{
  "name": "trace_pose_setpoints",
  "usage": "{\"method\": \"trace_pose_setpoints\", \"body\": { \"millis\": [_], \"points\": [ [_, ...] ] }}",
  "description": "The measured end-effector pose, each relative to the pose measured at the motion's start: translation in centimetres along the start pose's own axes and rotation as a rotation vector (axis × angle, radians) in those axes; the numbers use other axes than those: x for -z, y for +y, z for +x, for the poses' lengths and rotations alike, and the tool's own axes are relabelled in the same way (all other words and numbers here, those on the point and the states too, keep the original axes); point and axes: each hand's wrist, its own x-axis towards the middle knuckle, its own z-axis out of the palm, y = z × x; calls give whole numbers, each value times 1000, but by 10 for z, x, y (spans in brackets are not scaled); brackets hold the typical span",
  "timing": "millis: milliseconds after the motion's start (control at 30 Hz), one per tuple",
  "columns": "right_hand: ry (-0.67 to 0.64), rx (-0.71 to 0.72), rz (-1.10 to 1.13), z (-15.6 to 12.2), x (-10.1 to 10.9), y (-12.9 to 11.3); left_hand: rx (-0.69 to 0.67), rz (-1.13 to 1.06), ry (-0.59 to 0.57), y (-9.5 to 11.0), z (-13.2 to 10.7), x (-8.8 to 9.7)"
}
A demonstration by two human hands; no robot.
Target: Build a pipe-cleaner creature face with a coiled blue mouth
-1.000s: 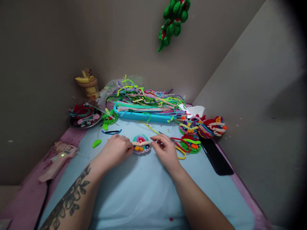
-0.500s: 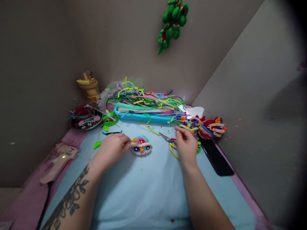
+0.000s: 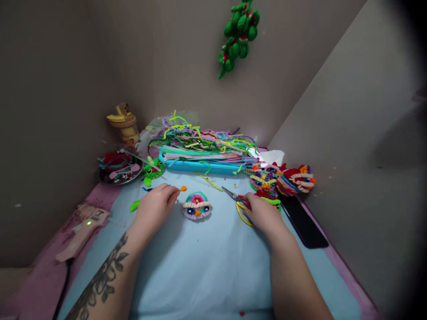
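Head view: left hand (image 3: pixel 159 204) pinches orange piece (image 3: pixel 183 189), right hand (image 3: pixel 265 213) curls over scissors (image 3: pixel 235 197), grip unclear; device display (image 3: pixel 98 215) illegible.

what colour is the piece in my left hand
The piece in your left hand is orange, in the head view.

1. Orange blazed on the small piece (image 3: pixel 183 189) in the left hand (image 3: pixel 156 203)!
2. Scissor handles (image 3: pixel 239 211) flashed red and yellow at the right hand (image 3: pixel 264 214)!
3. Between, the craft face (image 3: pixel 196 206) wore cream, pink, lilac!

left hand (image 3: pixel 156 204): pinching orange piece (image 3: pixel 183 189) | right hand (image 3: pixel 265 214): at scissors (image 3: pixel 236 198) | 1 fuzzy face (image 3: pixel 197 205) between them
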Motion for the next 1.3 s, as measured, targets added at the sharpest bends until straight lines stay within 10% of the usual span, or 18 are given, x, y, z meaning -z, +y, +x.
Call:
{"method": "trace_pose_setpoints", "body": {
  "millis": [167, 333, 467, 667, 900, 1300],
  "points": [
    [-24, -58, 56, -1, 2, 3, 0, -44, 44, -4, 1, -1],
    [262, 70, 982, -2, 7, -1, 54, -113, 42, -10, 1, 2],
    [-94, 189, 1495, -22, 7, -49, 96, -159, 120, -16, -1, 11],
    [-694, 146, 1494, -65, -22, -141, 178, -135, 189, -38, -5, 30],
    [-753, 102, 1481, -75, -48, -192, 131, -159, 129, -67, -15, 49],
    [-711, -81, 1337, -50, -42, -225, 3, -191, 11, -61, -19, 55]
  ]
}}
